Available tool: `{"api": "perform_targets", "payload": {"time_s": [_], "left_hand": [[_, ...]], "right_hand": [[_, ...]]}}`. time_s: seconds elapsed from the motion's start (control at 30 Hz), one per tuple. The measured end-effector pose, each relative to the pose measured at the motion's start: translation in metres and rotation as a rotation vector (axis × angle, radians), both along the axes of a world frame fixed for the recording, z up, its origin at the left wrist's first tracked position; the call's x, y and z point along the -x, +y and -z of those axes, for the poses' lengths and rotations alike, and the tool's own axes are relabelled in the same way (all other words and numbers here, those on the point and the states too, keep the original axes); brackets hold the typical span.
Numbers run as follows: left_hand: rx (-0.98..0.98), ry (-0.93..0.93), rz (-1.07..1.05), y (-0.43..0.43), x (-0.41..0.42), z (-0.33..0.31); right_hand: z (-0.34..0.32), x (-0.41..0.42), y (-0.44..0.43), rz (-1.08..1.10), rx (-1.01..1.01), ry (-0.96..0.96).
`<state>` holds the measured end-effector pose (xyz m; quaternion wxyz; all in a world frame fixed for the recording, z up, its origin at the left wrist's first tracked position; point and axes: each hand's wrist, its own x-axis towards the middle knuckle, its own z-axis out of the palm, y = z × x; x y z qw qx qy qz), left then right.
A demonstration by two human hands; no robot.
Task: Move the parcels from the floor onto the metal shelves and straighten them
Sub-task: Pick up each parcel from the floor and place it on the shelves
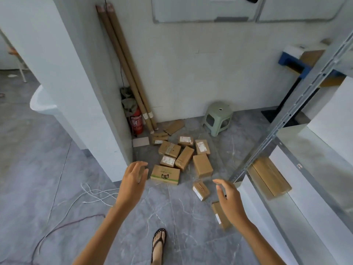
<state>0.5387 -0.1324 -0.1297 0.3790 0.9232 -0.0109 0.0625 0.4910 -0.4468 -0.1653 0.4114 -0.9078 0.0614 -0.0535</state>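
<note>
Several brown cardboard parcels lie in a loose heap on the grey floor near the wall. The nearest is a box with a green stripe and cat logo (165, 174). A small parcel (201, 190) and a flat one (220, 215) lie apart, closer to me. The metal shelf unit (298, 104) stands at the right, with one parcel (269, 177) on a low shelf. My left hand (133, 175) hovers just left of the striped box, fingers relaxed, holding nothing. My right hand (228, 197) hangs over the flat parcel, also empty.
A green plastic stool (218, 117) stands by the wall. Long cardboard tubes (124, 67) and a red fire extinguisher (136, 122) fill the corner. A white pillar (76, 92) is at the left. White cord (91, 196) trails on the floor. My sandalled foot (158, 245) is below.
</note>
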Motion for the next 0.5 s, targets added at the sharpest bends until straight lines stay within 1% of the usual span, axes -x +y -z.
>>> {"api": "perform_targets", "payload": {"time_s": [0.23, 0.4, 0.5], "left_hand": [[0.051, 0.119, 0.002, 0.032, -0.129, 0.035], [0.054, 0.252, -0.011, 0.034, -0.2, 0.07], [0.027, 0.306, 0.011, 0.03, -0.246, 0.09]], "right_hand": [[0.026, -0.112, 0.042, 0.044, -0.05, 0.05], [0.053, -0.169, 0.06, 0.068, -0.114, 0.138], [0.07, -0.21, 0.06, 0.102, -0.147, 0.145]]}}
